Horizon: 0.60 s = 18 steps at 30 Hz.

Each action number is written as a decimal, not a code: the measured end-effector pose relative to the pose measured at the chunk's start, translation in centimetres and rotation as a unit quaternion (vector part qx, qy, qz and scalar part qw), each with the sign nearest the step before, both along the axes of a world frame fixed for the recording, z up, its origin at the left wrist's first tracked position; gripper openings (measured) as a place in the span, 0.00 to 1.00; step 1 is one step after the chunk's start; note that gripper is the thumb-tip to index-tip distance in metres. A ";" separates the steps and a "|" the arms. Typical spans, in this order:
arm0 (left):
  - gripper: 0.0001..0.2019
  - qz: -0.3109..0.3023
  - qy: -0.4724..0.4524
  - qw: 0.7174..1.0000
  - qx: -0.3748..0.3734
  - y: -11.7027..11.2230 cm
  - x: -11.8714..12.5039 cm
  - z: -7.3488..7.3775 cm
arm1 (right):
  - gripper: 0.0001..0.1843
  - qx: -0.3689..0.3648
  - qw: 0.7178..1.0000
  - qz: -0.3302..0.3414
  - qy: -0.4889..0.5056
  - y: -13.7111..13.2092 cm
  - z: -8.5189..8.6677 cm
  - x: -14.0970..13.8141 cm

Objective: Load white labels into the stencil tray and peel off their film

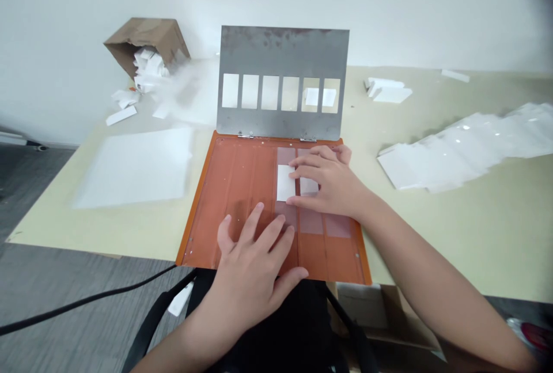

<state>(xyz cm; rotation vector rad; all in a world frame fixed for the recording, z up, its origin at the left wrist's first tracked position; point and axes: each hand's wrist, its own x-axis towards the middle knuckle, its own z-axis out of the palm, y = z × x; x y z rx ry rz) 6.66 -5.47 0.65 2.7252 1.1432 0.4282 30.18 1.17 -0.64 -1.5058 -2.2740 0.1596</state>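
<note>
A hinged orange plate lies at the table's front edge, with its grey metal frame lid raised at the back. The lid has a row of rectangular windows. My right hand has its thumb and fingertips at the lower and upper right edges of a small white card lying on the plate. Under that hand a second white card is partly hidden. The cards lie over clear film strips. My left hand is open, fingers spread over the plate's front part, with nothing in it.
At the back left, a tipped cardboard box spills white scraps. A translucent sheet stack lies left. On the right is a fanned row of clear film pouches, with white card stacks behind. A black cable runs lower left.
</note>
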 end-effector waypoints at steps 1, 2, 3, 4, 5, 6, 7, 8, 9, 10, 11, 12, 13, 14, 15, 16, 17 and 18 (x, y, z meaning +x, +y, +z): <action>0.22 0.006 -0.006 1.000 0.002 -0.1 0.1 -0.1 | 0.18 -0.005 1.000 0.002 0.002 0.0 0.1 0.0; 0.22 0.011 -0.012 1.000 0.004 -0.1 0.1 -0.1 | 0.17 -0.013 1.000 0.004 0.005 -0.1 0.3 0.1; 0.23 0.015 -0.015 1.000 0.007 -0.1 0.2 -0.1 | 0.17 -0.023 1.000 0.007 0.009 -0.1 0.5 0.1; 0.23 0.019 -0.016 1.000 0.009 -0.1 0.3 -0.1 | 0.17 -0.035 0.999 0.010 0.012 -0.1 0.7 0.2; 0.23 0.020 -0.014 1.000 0.012 0.0 0.4 -0.1 | 0.18 -0.046 0.999 0.013 0.016 -0.2 0.9 0.3; 0.24 0.022 -0.011 1.000 0.016 0.1 0.6 0.0 | 0.20 -0.057 0.998 0.017 0.019 -0.2 1.0 0.4; 0.25 0.024 -0.008 0.999 0.021 0.3 0.7 0.0 | 0.21 -0.065 0.997 0.019 0.021 -0.2 1.1 0.5; 0.25 0.026 -0.003 0.999 0.026 0.5 0.9 0.1 | 0.22 -0.071 0.997 0.022 0.024 -0.1 1.2 0.6; 0.25 0.028 0.003 0.999 0.030 0.8 1.1 0.1 | 0.23 -0.075 0.997 0.025 0.025 -0.1 1.2 0.6; 0.26 0.030 0.010 0.999 0.034 1.1 1.3 0.1 | 0.23 -0.076 0.996 0.028 0.027 -0.1 1.2 0.7; 0.26 0.032 0.018 0.999 0.035 1.4 1.6 0.1 | 0.23 -0.075 0.996 0.030 0.028 -0.1 1.2 0.7; 0.26 0.035 0.027 0.998 0.034 1.7 1.8 0.1 | 0.22 -0.073 0.996 0.032 0.029 -0.1 1.2 0.8; 0.26 0.038 0.037 0.998 0.031 2.0 2.0 0.1 | 0.20 -0.070 0.997 0.033 0.028 -0.1 1.2 0.8; 0.26 0.041 0.047 0.998 0.029 2.2 2.2 0.1 | 0.19 -0.067 0.997 0.034 0.025 -0.1 1.1 0.8; 0.26 0.043 0.055 0.997 0.027 2.4 2.4 0.0 | 0.18 -0.065 0.997 0.034 0.022 -0.1 1.1 0.8; 0.26 0.046 0.062 0.997 0.026 2.6 2.5 0.0 | 0.18 -0.062 0.997 0.034 0.020 -0.1 1.1 0.8; 0.26 0.049 0.067 0.996 0.025 2.8 2.6 -0.1 | 0.19 -0.059 0.997 0.034 0.018 -0.2 1.1 0.8; 0.27 0.052 0.071 0.996 0.025 2.9 2.7 -0.2 | 0.19 -0.057 0.998 0.034 0.016 -0.2 1.0 0.7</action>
